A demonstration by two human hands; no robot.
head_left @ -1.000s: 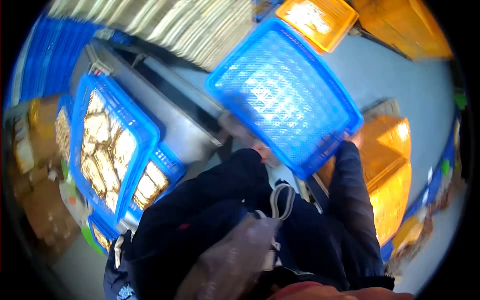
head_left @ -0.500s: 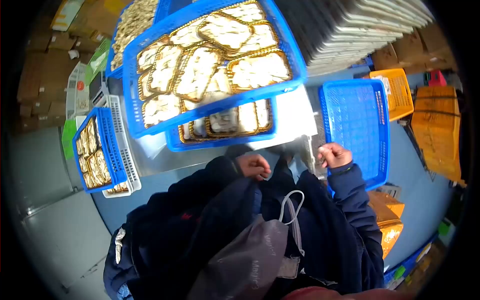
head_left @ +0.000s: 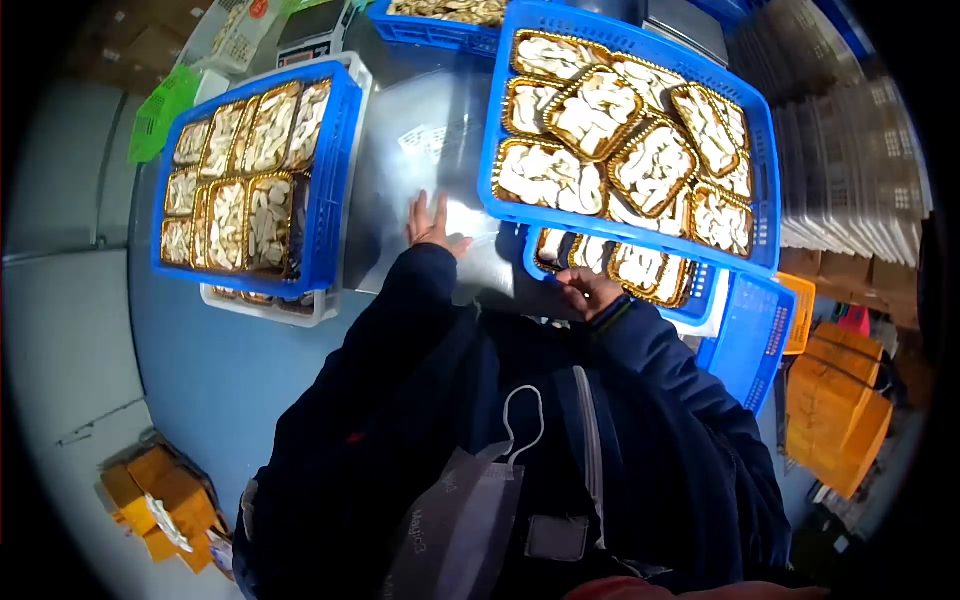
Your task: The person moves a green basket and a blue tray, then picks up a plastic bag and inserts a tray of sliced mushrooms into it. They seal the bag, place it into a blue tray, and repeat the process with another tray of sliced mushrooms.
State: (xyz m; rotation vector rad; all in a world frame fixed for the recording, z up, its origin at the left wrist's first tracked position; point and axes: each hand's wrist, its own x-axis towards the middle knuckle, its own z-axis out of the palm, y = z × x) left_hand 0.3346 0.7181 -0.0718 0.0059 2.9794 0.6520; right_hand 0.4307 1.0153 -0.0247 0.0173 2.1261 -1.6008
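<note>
My left hand [head_left: 432,225] is open, fingers spread above the bare metal tabletop [head_left: 405,155], between two groups of crates. At the near edge of a lower blue crate [head_left: 705,300], my right hand [head_left: 592,292] has its fingers curled; what they hold, if anything, is hidden. On top of that crate rests a larger blue crate [head_left: 630,226], filled with gold-brown plastic trays [head_left: 597,112] of pale slices that look like mushrooms. Left of my left hand, another blue crate [head_left: 325,190] of similar trays sits on a white crate [head_left: 325,306].
A scale [head_left: 308,45] and a blue crate of loose slices [head_left: 445,12] stand at the back. Stacked white crates [head_left: 850,160] rise on the right. An empty blue crate [head_left: 745,330] and orange boxes [head_left: 835,410] lie low at right; brown cartons [head_left: 165,500] sit lower left.
The view has turned and shifted left, so the crates appear farther right. My left hand has reached forward with fingers spread; my right hand has come to the lower blue crate's edge.
</note>
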